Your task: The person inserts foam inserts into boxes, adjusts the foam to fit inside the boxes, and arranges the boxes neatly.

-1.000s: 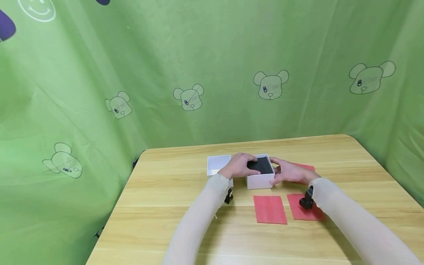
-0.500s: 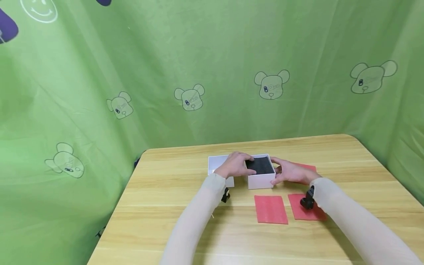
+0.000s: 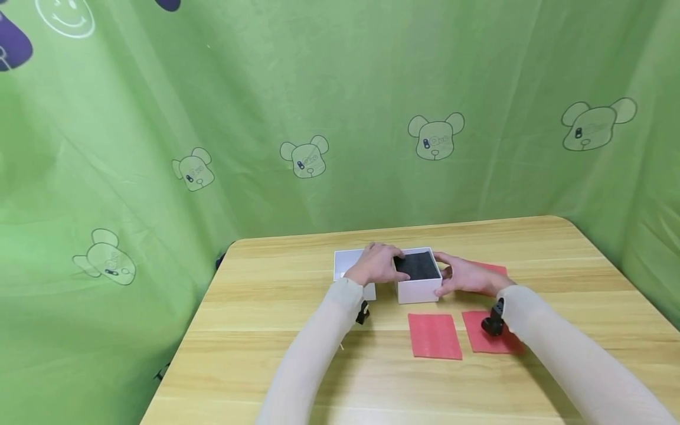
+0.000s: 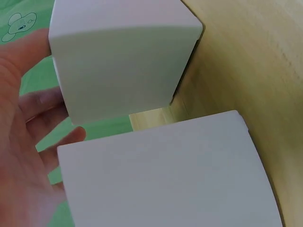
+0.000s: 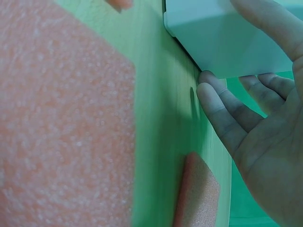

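A white open box point(image 3: 418, 292) stands on the table with a dark foam block point(image 3: 419, 265) inside it. My left hand point(image 3: 375, 264) reaches over a second white box point(image 3: 345, 260), its thumb and index finger spread at the left edge of the foam. In the left wrist view the fingers point(image 4: 42, 100) pass behind the box's edge and their tips are hidden. My right hand point(image 3: 464, 275) holds the first box's right side, thumb near the front corner and fingers toward the back. The right wrist view shows these fingers point(image 5: 222, 113) beside the box's lower edge.
Two red foam sheets point(image 3: 434, 336) point(image 3: 486, 339) lie in front of the box. Another red piece point(image 3: 494, 268) lies partly hidden behind the right hand. A green curtain point(image 3: 366, 195) hangs behind the wooden table point(image 3: 255, 295).
My left hand has slid slightly left across the foam block, uncovering more of it and covering more of the left box. The right hand keeps its place at the box.
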`<state>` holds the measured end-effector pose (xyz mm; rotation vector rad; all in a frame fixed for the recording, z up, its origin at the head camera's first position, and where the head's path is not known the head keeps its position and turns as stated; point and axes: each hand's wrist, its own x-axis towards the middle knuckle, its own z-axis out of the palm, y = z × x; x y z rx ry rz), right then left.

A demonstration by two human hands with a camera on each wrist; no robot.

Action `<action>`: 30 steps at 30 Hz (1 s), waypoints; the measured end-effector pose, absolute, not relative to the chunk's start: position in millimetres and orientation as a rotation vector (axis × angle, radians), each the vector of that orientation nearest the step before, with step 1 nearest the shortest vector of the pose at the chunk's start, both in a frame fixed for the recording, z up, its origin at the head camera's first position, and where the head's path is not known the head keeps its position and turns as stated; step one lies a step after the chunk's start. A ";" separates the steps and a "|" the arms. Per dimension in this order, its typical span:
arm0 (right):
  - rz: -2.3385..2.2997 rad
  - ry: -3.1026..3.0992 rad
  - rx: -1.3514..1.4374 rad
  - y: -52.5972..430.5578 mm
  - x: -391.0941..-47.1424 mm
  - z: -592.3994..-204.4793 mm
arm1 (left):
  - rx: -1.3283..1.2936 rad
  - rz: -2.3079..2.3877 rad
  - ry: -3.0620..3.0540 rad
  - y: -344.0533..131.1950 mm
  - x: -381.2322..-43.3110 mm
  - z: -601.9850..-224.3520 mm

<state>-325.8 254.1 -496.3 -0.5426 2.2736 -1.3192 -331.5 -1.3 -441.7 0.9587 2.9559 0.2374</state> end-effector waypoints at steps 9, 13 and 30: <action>-1.347 2.251 -0.549 254.3 -325.4 -497.5 | 0.874 0.243 2.955 1.1 -331.4 -442.7; -1.340 2.262 -0.553 255.0 -326.3 -498.6 | 0.887 0.259 2.944 0.5 -332.6 -443.2; -1.307 2.332 -0.576 251.0 -321.9 -493.5 | 0.986 0.734 2.886 -72.4 -329.5 -424.2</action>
